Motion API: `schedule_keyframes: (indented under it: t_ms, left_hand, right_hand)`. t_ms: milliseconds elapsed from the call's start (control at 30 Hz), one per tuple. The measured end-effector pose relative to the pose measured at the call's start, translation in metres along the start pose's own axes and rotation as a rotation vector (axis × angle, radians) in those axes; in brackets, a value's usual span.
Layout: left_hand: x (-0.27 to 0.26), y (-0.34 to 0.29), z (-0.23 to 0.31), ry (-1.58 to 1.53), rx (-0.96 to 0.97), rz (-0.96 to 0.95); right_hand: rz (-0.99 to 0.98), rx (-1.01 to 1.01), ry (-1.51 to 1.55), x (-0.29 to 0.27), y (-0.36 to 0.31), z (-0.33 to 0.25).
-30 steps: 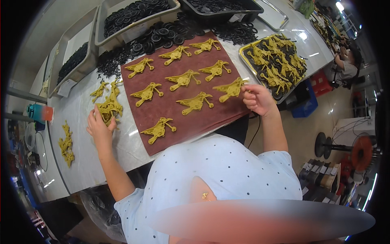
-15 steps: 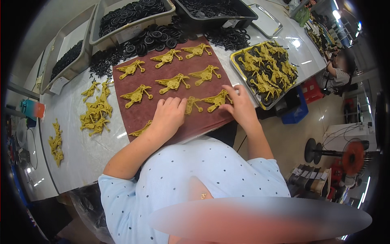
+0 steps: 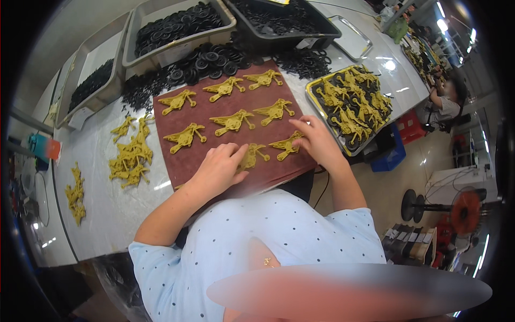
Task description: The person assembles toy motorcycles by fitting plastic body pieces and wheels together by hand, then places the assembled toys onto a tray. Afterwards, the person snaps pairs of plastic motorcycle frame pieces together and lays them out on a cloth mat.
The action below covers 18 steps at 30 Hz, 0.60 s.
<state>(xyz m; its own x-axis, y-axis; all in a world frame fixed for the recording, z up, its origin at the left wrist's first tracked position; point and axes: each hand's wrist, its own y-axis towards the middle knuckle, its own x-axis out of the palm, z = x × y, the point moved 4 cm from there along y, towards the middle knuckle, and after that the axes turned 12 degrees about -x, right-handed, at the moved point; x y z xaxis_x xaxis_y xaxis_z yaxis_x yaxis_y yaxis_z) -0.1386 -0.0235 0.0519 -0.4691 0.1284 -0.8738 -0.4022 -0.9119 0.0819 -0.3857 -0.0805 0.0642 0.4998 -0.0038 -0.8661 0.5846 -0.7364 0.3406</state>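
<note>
Yellow plastic frame-shaped parts, one of them the middle part (image 3: pixel 232 122), lie in rows on a dark red cloth mat (image 3: pixel 214 146). My left hand (image 3: pixel 219 165) is at the near edge of the mat, thumb spread from the fingers. Its fingertips reach the left end of a near-row yellow part (image 3: pixel 253 156), which they partly cover. On the right, my right hand (image 3: pixel 320 143) has thumb and forefinger apart around the right end of another yellow part (image 3: pixel 286 146); whether they touch it I cannot tell. Neither hand visibly grips anything.
Loose yellow parts (image 3: pixel 130 160) are heaped left of the mat. Black wheels (image 3: pixel 206 63) are piled behind it, before a grey bin (image 3: pixel 232 25) and a black bin (image 3: pixel 328 37). At right stands a tray (image 3: pixel 313 100) of yellow and black pieces. A person (image 3: pixel 448 102) sits farther off.
My left thumb has come out to the side, away from the fingers. The mat sits slightly lower in view, and my left forearm now mostly hides a yellow part at its near left.
</note>
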Motion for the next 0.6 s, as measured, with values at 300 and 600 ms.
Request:
schedule_keyframes:
  t_ms: [300,600]
  left_hand:
    - [-0.017,0.085,-0.007,-0.007,0.148,0.126]
    - [0.057,0.197,-0.037,0.297,0.059,0.172]
  right_hand:
    - [0.035,-0.014,-0.117,-0.052,0.104,0.079]
    - [-0.125,-0.221,-0.405,0.034,0.183,0.152]
